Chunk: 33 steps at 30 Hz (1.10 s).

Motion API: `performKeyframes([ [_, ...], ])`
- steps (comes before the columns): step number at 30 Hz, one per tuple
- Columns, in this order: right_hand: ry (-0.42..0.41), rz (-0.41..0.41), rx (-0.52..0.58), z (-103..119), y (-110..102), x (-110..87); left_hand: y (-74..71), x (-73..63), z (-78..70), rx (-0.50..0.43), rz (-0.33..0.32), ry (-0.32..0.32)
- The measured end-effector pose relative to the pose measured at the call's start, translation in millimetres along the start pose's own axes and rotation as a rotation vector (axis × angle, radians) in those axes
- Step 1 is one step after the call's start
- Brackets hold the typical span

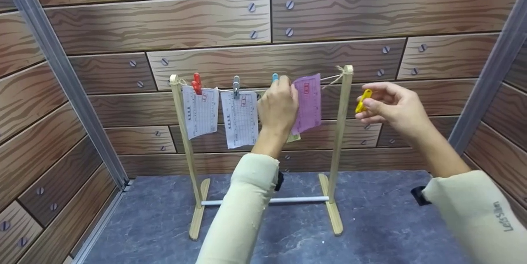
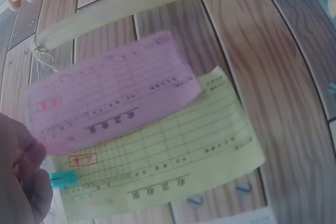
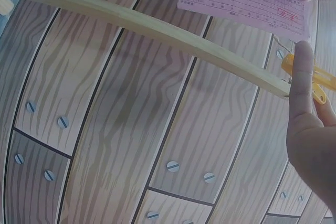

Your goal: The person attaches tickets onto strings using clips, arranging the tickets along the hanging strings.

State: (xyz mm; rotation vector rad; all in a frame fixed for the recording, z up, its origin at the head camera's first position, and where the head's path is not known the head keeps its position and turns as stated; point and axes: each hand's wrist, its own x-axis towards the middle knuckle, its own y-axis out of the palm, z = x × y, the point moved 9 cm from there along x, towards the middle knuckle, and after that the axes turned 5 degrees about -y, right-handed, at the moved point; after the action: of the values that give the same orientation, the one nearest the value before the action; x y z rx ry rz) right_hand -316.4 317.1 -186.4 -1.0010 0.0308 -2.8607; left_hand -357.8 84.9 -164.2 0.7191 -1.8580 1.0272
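Observation:
At the string, my left hand [image 1: 279, 107] pinches the left edge of a pink paper slip [image 1: 308, 103]. A pale green slip [image 2: 184, 156] hangs partly behind it, with a blue-green clothespin [image 2: 64, 179] on its top edge. To the right of the stand's right post, my right hand [image 1: 397, 105] holds a yellow clothespin [image 1: 363, 101] between thumb and fingers, apart from the paper. Two white slips hang further left on the string: one [image 1: 201, 111] under a red clothespin [image 1: 197, 84], the other [image 1: 240, 120] under a grey clothespin [image 1: 236, 87].
The string [image 1: 329, 78] is tied between two wooden posts, the left [image 1: 187, 144] and the right [image 1: 342, 132]. A white crossbar [image 1: 298, 199] joins their feet on the grey marbled tabletop [image 1: 144, 223]. Wood-patterned panels [image 1: 206, 21] stand behind and at both sides.

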Motion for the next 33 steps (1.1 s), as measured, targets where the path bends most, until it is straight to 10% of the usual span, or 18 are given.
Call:
performKeyframes([
  [7,-0.009,-0.002,0.019,4,0,0.9,2.6,1.5,-7.6,0.065,0.031,0.020],
  [20,-0.014,0.001,0.024,11,7,7.5,39.8,9.3,-3.1,-0.243,0.317,-0.163],
  [33,0.000,0.002,0.038,19,22,17.5,39.2,12.9,-15.7,-0.109,0.221,-0.067],
])
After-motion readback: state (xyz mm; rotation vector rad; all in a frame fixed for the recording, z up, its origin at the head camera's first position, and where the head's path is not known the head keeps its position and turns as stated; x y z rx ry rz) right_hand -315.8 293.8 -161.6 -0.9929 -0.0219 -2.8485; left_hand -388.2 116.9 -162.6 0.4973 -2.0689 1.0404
